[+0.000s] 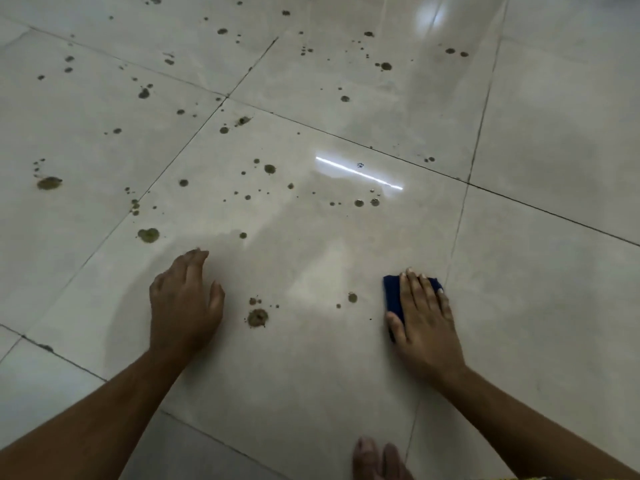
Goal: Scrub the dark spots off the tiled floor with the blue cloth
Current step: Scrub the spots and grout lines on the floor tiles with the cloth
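My right hand (pixel 424 320) lies flat on the folded blue cloth (pixel 393 296) and presses it onto the glossy beige tiled floor (pixel 311 393). Only the cloth's left and far edges show past my fingers. My left hand (pixel 185 303) rests palm-down on the same tile, fingers spread, holding nothing. Between my hands lie a large dark spot (pixel 258 318) and a smaller dark spot (pixel 352 297), left of the cloth. Many more dark spots, such as a big one (pixel 149 234) and another (pixel 49 182), dot the tiles ahead and to the left.
Toes of a bare foot (pixel 375 459) show at the bottom edge, below my right hand. Dark grout lines (pixel 346 136) cross the floor diagonally. A bright strip of reflected light (pixel 358 173) glints on the middle tile. The tiles to the right carry few spots.
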